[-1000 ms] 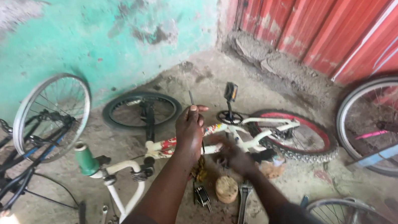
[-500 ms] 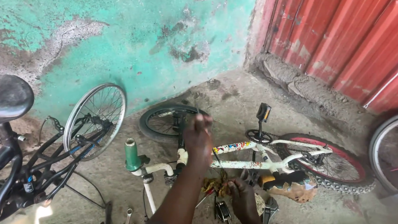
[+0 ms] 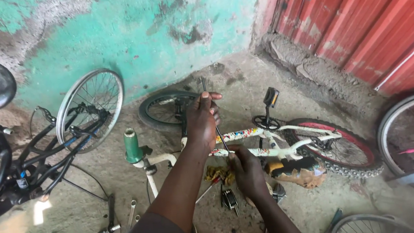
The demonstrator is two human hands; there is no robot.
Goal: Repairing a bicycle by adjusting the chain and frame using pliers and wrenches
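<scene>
Metal rod (image 3: 213,114) at frame centre, gripped by closed left hand (image 3: 202,119) above, right hand (image 3: 247,169) pinching its lower end, over white bike (image 3: 273,142).

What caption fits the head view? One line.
Left hand and right hand hold a thin rod over a small bike lying on the ground.

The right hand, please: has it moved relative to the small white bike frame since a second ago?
Yes. The right hand has dropped from beside the white bike frame to just below it, gripping the lower end of the thin rod.
</scene>
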